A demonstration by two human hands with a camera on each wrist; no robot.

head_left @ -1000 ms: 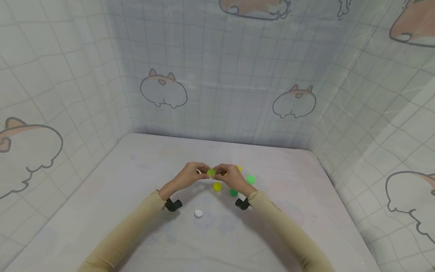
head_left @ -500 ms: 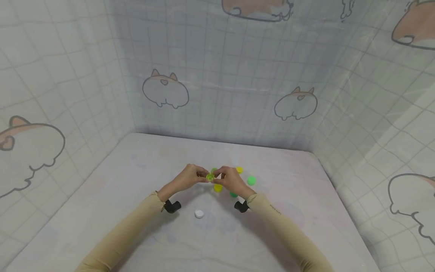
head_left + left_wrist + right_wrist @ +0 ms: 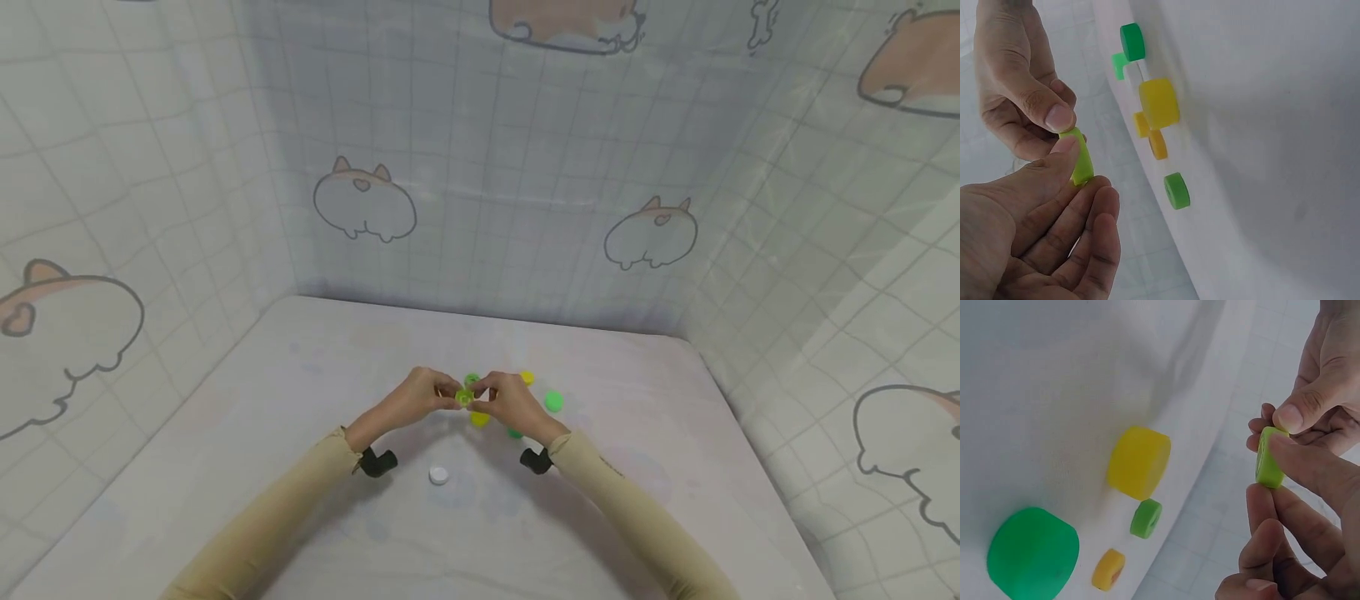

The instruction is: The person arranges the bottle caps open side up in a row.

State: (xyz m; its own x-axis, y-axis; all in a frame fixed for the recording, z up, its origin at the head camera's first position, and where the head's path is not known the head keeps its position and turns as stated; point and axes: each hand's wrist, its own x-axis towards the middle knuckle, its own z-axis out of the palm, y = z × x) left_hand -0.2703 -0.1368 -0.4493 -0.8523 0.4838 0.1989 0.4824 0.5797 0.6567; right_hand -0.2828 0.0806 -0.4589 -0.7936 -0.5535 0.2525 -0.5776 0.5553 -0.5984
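And pinching, both hands on a single piece! Holding the lime disc (image 3: 1270, 457) by its edge between left hand (image 3: 418, 392) and right hand (image 3: 512, 398), thumbs and fingertips closed on the piece, lifted clear of the cloth (image 3: 360, 533), just left of and above the large yellow disc (image 3: 1139, 462) in the head view. Showing rings on the lime face, almost like a shallow cup; hollow or merely patterned, cannot tell.

Looking beyond the yellow disc, picking out a green disc (image 3: 1177, 191); to its right, a dark-green disc (image 3: 1033, 553) and a bright-green disc (image 3: 553, 402); to its right and beyond, a small yellow disc (image 3: 527, 377); nearer the person and to its left, a white disc (image 3: 438, 475).

Compared with a second ago: sitting lower in the head view with the lime disc, closer to the yellow disc and now hiding part of it; revealing the green disc, concealed back then; keeping the same two-handed pinch.
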